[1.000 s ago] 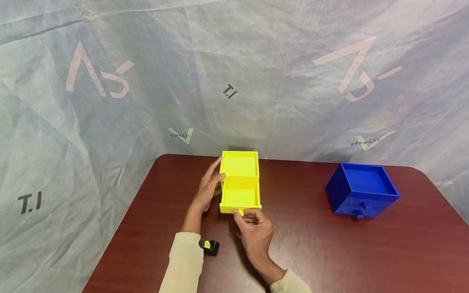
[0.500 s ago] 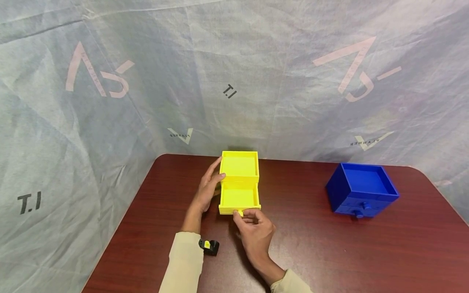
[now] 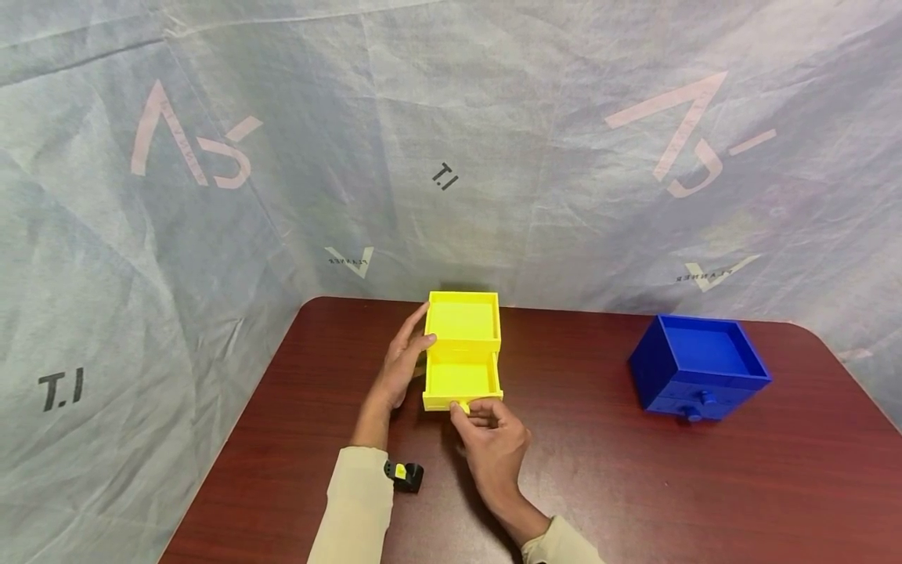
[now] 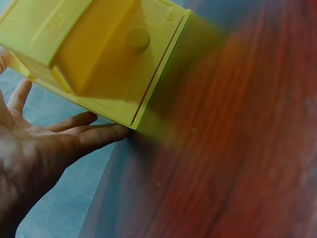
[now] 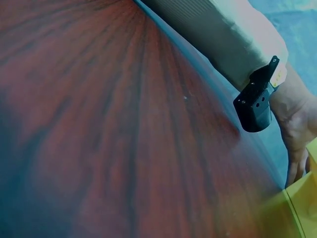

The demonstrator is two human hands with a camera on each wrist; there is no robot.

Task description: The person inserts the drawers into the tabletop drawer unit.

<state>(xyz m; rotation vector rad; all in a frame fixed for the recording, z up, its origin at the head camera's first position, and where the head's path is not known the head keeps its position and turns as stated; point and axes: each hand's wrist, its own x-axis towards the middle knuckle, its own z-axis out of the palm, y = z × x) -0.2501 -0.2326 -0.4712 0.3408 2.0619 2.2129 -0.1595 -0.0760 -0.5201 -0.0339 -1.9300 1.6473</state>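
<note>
A small yellow chest of drawers [image 3: 462,319] stands near the table's far edge. Its upper drawer [image 3: 461,380] is pulled out; the lower one, with a round knob [image 4: 137,38], sits flush in the left wrist view. My left hand [image 3: 400,366] rests along the chest's left side, fingers stretched out straight, thumb at the front corner of the top tray. With thumb and forefinger, my right hand [image 3: 493,446] pinches the upper drawer's knob [image 3: 463,406]. The right wrist view shows the left hand [image 5: 297,124] beside the yellow chest [image 5: 303,198], while the right hand is out of it.
A blue chest of drawers [image 3: 698,364], its drawers pushed in, stands at the right on the dark red table [image 3: 599,470]. Grey printed sheeting [image 3: 493,157] hangs behind and to the left. A black camera mount [image 3: 405,475] sits on my left wrist.
Over the last half second the upper yellow drawer has slid very slightly inward, with the right hand still pinching its knob. The left hand keeps its place on the chest's side.
</note>
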